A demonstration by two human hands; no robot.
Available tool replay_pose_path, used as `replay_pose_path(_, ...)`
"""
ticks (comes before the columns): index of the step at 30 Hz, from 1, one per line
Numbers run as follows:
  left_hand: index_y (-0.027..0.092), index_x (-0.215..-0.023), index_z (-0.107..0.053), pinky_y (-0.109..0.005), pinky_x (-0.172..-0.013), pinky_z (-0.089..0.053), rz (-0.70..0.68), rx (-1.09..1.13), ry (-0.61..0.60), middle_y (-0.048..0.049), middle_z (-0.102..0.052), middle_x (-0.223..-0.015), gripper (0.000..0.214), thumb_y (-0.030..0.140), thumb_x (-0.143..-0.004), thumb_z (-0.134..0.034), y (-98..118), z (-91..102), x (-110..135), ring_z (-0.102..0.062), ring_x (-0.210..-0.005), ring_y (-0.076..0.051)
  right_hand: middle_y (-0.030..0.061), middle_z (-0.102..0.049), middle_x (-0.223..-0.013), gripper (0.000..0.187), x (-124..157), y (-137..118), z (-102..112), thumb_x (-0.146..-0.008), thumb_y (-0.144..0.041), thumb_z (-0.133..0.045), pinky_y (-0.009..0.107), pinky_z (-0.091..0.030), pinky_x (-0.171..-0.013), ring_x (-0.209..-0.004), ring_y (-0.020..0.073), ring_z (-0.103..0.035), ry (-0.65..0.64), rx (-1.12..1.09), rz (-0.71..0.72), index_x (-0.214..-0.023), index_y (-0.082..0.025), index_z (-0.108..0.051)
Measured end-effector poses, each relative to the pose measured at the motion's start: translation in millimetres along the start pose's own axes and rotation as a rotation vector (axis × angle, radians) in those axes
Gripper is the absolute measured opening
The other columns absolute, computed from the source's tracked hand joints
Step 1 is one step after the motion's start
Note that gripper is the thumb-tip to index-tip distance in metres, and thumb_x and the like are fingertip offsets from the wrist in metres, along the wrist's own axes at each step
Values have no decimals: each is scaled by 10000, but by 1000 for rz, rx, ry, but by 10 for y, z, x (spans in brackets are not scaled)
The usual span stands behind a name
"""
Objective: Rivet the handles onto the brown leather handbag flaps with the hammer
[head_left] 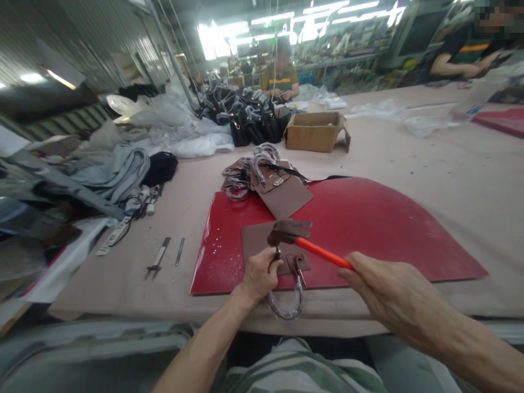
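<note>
My right hand (380, 278) is wrapped round the orange handle of a claw hammer (323, 252). The hammer's dark head sits right above my left hand (262, 273), at or close to the top of a short metal punch (278, 253). Thumb and fingers of that hand pinch the punch upright, and most of it is hidden. Beneath lies a flat brown bag panel (254, 240) on a red board (360, 229). A plastic-wrapped bag handle (286, 313) loops over the board's near edge, with a brown tab (293, 262) at its end.
More brown bag pieces (282, 191) with wrapped handles are piled behind. Left of the board lie a caliper-like tool (159, 258) and a thin metal rod (180, 251). Black bags (254, 123) and a cardboard box (313, 134) stand farther back. Two people work across the tables.
</note>
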State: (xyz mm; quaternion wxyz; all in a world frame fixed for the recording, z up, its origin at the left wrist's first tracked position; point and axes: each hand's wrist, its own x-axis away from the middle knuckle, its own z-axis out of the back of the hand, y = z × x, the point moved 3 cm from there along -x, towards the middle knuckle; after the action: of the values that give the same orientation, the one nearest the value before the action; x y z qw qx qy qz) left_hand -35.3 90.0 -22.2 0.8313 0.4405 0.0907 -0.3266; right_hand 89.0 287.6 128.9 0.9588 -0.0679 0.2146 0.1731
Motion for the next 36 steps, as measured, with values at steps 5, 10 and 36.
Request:
replay_pose_path(5,192,-914,-612,-278,-755,-514,12,7,-2,-47,-699,-859,90,132,-864,-567,22,11,7,-673,-811,-181,-72,-398,-514,241,-11,-48,214,-1024,-291,-374,265,-246,-429,-362,105,-384,258,13,-145,-792,-236,-409)
replay_pose_path(10,191,-893,-607,-265,-699,-505,-9,5,2,-40,-686,-816,97,116,-857,-556,54,31,-5,-664,-749,-170,-42,-483,-522,235,33,-46,69,-1003,-255,-385,314,-196,-433,-354,128,-414,-11,30,13,-769,-252,-399)
replay_pose_path(36,196,-1042,-610,-290,-832,-520,-10,77,-14,-59,-703,-955,160,154,-901,-548,11,37,0,-675,-920,-184,-13,-466,-557,339,319,809,-997,-934,-452,-390,278,-320,-507,-504,159,-457,-352,-361,-759,-685,-229,-444)
